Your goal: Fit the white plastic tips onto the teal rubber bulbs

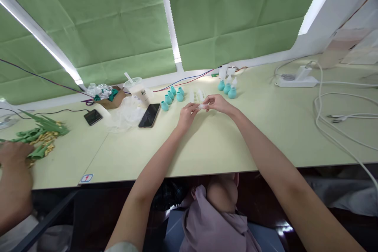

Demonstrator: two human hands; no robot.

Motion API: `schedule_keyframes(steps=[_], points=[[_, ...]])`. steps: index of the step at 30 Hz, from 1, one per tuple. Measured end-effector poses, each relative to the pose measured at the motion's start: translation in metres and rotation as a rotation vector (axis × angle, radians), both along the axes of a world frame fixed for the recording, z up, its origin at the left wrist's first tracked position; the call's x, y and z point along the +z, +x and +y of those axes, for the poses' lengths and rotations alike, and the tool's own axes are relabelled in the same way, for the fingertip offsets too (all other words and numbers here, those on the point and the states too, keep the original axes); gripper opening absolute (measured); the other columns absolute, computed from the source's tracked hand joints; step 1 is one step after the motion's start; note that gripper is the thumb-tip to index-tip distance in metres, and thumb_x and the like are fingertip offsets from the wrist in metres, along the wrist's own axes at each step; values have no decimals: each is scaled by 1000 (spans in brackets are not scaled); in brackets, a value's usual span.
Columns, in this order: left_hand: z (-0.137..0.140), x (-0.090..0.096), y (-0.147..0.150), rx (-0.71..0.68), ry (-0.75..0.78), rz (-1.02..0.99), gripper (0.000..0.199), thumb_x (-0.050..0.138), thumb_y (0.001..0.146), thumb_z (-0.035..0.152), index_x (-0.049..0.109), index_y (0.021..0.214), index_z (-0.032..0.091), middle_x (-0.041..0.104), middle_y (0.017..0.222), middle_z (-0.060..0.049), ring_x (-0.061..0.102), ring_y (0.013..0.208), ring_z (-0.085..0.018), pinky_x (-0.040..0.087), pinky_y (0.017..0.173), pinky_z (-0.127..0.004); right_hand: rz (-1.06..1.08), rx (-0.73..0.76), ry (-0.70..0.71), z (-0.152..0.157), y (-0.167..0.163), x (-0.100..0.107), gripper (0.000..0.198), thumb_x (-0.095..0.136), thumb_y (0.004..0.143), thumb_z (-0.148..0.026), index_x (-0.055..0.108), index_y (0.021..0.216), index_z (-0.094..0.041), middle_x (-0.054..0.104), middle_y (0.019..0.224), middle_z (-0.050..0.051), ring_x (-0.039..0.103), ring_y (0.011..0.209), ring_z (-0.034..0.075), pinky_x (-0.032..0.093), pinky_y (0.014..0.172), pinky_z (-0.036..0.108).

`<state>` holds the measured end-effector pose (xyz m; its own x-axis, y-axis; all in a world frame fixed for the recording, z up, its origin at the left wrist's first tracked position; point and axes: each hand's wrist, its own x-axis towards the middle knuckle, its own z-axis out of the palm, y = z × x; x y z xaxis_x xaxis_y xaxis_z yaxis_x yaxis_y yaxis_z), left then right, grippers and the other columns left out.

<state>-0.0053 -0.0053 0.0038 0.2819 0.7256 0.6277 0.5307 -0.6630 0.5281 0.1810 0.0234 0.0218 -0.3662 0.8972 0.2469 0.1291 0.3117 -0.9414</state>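
Both hands meet mid-table: the left hand [187, 112] and the right hand [217, 103] pinch a small clear plastic piece [202, 106] between their fingertips. At eleven o'clock from it stand loose teal bulbs [172, 97]; at one o'clock, three capped teal bulbs [227, 87].

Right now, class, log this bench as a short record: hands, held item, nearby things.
left hand: pinches one end of the clear piece
right hand: pinches the other end
clear piece: small, held just above the table
teal bulbs: six, loose, behind the left hand
capped bulbs: three, behind the right hand
phone: flat, screen dark
other person's hand: on green stems, far left
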Motion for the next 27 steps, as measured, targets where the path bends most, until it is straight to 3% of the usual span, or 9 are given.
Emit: schedule_keyframes(steps=[4, 11, 15, 20, 23, 27], points=[[0, 4, 1, 58, 33, -85, 26, 57, 84, 33, 64, 104, 18, 66, 92, -7, 59, 70, -12, 49, 69, -26, 23, -42, 77, -5, -8, 6, 36, 75, 63, -39, 66, 89, -17, 67, 91, 6, 62, 64, 12, 50, 61, 26], [-3, 10, -3, 39, -72, -144, 45, 54, 84, 43, 45, 123, 22, 62, 101, -8, 58, 72, -11, 48, 70, -25, 71, -62, -13, -3, -18, 0, 34, 73, 64, -40, 66, 88, -16, 67, 76, 4, 62, 67, 14, 51, 61, 26], [6, 3, -18, 213, -58, -210, 43, 43, 90, 42, 38, 128, 24, 55, 116, -10, 57, 89, -14, 46, 78, -28, 185, -76, -39, 5, -13, -5, 38, 71, 64, -46, 61, 86, -17, 65, 84, 4, 62, 68, 13, 50, 59, 24], [38, -3, -40, 479, -96, -210, 47, 52, 84, 27, 39, 128, 18, 47, 123, -16, 50, 108, -22, 44, 86, -37, 219, -67, -25, 2, -14, 1, 40, 64, 69, -52, 59, 94, -20, 64, 93, 3, 60, 62, 9, 46, 55, 21], [68, 10, -47, 491, -203, -159, 53, 63, 75, 23, 45, 124, 15, 53, 117, -15, 55, 101, -23, 45, 84, -38, 231, -19, -21, 0, -17, 4, 40, 60, 72, -52, 62, 98, -21, 64, 95, 3, 59, 63, 8, 47, 59, 21], [103, 29, -50, 549, -292, -42, 43, 66, 73, 28, 54, 111, 12, 59, 106, -13, 58, 94, -22, 44, 86, -36, 209, -13, -65, 0, -18, 3, 35, 62, 71, -46, 66, 94, -20, 65, 91, 3, 59, 64, 8, 48, 63, 22]])
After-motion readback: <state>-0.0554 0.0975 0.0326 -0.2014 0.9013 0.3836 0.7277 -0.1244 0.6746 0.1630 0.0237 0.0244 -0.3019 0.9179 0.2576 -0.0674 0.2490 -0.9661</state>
